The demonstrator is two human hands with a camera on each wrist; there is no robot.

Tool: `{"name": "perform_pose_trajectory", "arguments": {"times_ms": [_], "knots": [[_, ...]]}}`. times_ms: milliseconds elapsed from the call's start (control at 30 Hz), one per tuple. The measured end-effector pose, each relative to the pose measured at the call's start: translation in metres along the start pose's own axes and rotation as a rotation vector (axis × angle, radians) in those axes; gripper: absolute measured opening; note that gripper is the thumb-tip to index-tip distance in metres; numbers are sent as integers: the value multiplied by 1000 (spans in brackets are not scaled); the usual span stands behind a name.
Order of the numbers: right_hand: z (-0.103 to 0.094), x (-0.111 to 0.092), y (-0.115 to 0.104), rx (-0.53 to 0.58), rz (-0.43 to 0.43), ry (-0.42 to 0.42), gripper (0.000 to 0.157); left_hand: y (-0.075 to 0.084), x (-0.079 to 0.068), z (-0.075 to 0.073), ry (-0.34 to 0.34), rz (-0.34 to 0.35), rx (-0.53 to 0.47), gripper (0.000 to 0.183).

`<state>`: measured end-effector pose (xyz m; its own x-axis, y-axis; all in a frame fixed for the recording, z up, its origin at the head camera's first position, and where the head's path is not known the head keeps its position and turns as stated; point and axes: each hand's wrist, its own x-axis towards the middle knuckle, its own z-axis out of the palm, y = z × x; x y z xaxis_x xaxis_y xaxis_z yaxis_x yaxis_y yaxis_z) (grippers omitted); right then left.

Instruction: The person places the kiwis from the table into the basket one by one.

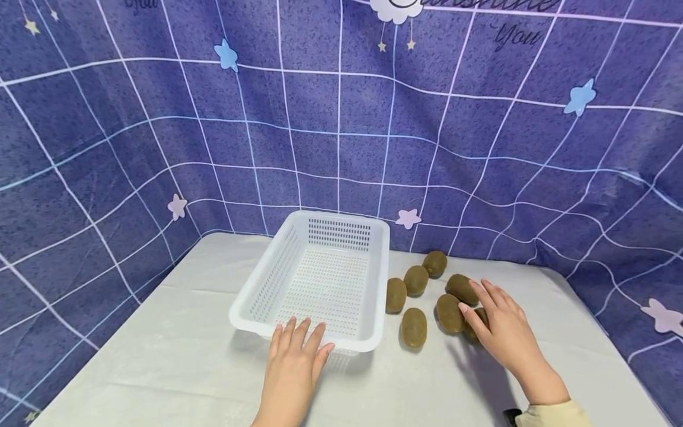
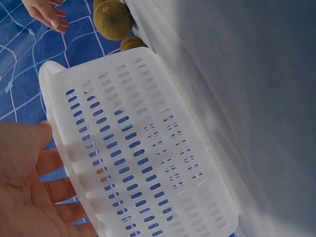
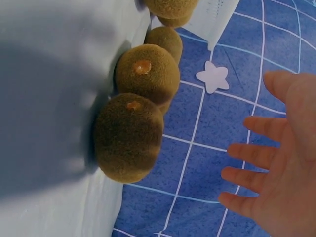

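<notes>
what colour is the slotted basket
The basket is white; the head view shows it best.

The basket [image 1: 380, 267] stands on the table [image 1: 176, 356], the hanging cloth [image 1: 315, 148] behind it. My left hand [image 1: 293, 367] is at the basket's near rim; right of the basket lie seven kiwis [image 1: 413, 328], my right hand [image 1: 508, 335] farther right.

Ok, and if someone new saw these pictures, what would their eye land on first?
Probably the white basket in the middle of the head view, bright against the blue-purple grid backdrop behind it. Next, the brown kiwis lying to its right on the white cloth. Then the two hands: the left hand at the basket's near rim, the right hand over the rightmost kiwis.
</notes>
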<state>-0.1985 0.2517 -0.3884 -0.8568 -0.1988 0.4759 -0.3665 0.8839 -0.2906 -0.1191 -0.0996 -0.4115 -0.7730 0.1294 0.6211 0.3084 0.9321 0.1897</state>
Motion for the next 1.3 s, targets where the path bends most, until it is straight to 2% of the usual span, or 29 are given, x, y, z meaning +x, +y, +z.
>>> {"name": "perform_pose_trajectory", "arguments": {"times_ms": [433,667,967,1300], "knots": [[5,10,18,42,4,-1,54,-3,-1,1,45,-11,-20,38],[10,7,33,60,-1,-74,56,-4,-3,1,29,-14,-28,38],[16,2,45,69,30,-210,70,-3,-1,0,38,-7,-27,36],[20,-4,55,73,36,-224,79,-2,0,3,28,-3,-35,37]]}}
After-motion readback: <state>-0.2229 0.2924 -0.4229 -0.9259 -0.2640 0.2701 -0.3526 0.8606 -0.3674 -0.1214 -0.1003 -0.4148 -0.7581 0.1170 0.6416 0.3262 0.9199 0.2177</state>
